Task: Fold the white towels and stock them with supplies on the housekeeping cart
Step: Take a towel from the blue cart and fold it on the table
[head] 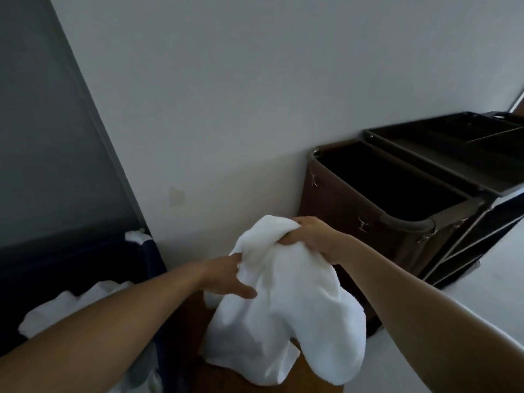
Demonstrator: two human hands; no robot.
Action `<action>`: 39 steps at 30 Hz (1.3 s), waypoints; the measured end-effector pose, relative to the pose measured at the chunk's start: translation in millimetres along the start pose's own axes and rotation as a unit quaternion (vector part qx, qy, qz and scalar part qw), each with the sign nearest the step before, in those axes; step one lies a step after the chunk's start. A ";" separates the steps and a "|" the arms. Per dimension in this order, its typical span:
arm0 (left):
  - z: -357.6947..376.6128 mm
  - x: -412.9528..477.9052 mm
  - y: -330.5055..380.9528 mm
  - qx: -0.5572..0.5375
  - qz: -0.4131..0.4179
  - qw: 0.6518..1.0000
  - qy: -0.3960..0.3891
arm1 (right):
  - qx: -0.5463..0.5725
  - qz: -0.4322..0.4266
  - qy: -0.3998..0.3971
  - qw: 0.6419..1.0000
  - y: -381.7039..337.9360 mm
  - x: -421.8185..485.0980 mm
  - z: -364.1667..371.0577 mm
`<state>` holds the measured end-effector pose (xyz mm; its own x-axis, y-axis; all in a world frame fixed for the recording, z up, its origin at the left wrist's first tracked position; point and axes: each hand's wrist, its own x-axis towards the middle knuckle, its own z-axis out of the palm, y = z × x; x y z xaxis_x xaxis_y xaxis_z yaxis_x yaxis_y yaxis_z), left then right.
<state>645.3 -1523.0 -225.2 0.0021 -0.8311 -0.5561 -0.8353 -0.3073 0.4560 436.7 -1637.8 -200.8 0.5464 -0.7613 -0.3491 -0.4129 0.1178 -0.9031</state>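
Grey wall [226, 109] ahead: we're pre-fold, right hand [309, 236] gripping and left hand [226, 275] pinching the crumpled white terry towel [283, 307]; next probably needs corners found.

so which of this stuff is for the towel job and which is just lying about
job: white towel, left hand and right hand holding it, housekeeping cart, white linen pile
lying about: wooden top, grey door

A plain pale wall [255, 95] fills most of the dim view, marked low down by a faint smudge [176, 196], with a grey panel [42, 137] at left and pale floor [496, 279] at lower right.
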 end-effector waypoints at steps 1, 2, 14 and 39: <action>1.7 3.8 3.3 -0.016 0.013 0.999 0.028 | 0.015 0.013 -0.029 0.999 1.1 3.5 -3.6; 2.9 6.7 7.7 -0.032 0.020 0.998 0.056 | 0.023 0.017 -0.054 0.998 1.1 9.0 -8.5; 1.6 14.4 53.0 -0.427 -0.060 0.896 0.102 | 0.003 -0.057 -0.233 0.971 36.7 76.8 -61.8; 0.2 14.2 68.6 -0.226 -0.006 0.973 0.040 | -0.404 -0.312 -0.204 0.835 -44.1 51.8 -33.6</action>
<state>588.0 -1555.8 -202.0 0.0689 -0.8540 -0.5157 -0.5077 -0.4750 0.7188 458.8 -1703.9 -170.7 0.9739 -0.2132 -0.0780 -0.2214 -0.8157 -0.5345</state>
